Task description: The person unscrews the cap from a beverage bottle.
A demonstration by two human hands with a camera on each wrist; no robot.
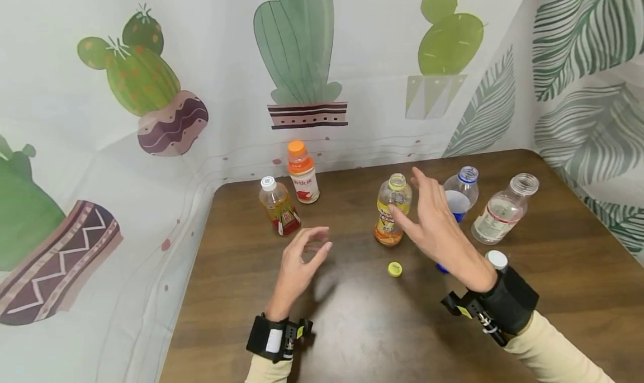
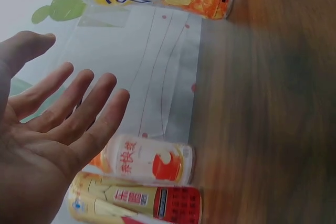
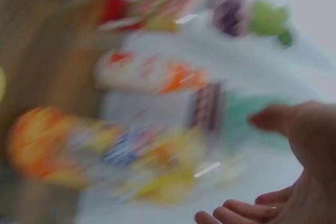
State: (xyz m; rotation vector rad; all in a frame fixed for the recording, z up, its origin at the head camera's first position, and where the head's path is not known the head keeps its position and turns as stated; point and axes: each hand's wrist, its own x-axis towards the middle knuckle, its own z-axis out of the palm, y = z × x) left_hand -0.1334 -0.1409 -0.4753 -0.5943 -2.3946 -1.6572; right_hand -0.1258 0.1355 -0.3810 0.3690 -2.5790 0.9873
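An uncapped iced-tea bottle (image 1: 386, 221) with a yellow label is standing upright right of centre in the head view, its long axis running up from the table (image 1: 342, 338) and its mouth facing upward. The right hand (image 1: 436, 221) is hovering just beside it on the picture's right, thumb and fingers apart, the thumb overlapping the bottle's edge in the head view. The left hand (image 1: 297, 263) is hanging lower and further to the left, well apart from that bottle, its fingers loosely bent and gripping nothing; the right hand is clearly the nearer one. A yellow cap (image 1: 394, 269) is lying below the bottle, between the two hands.

Above the left hand, a white-capped amber drink bottle (image 1: 282, 207) and an orange-capped milk-drink bottle (image 1: 304, 176) are standing near each other. At the frame's right, a blue-necked clear bottle (image 1: 466, 190) and a clear glass-like bottle (image 1: 500, 212) are standing open, with a white cap (image 1: 497, 259) showing behind the right wrist.

The left wrist view is showing what the head view hides: the left palm, bare, with fingers spread. The blurred right wrist view is showing background between the right thumb and the iced-tea bottle.
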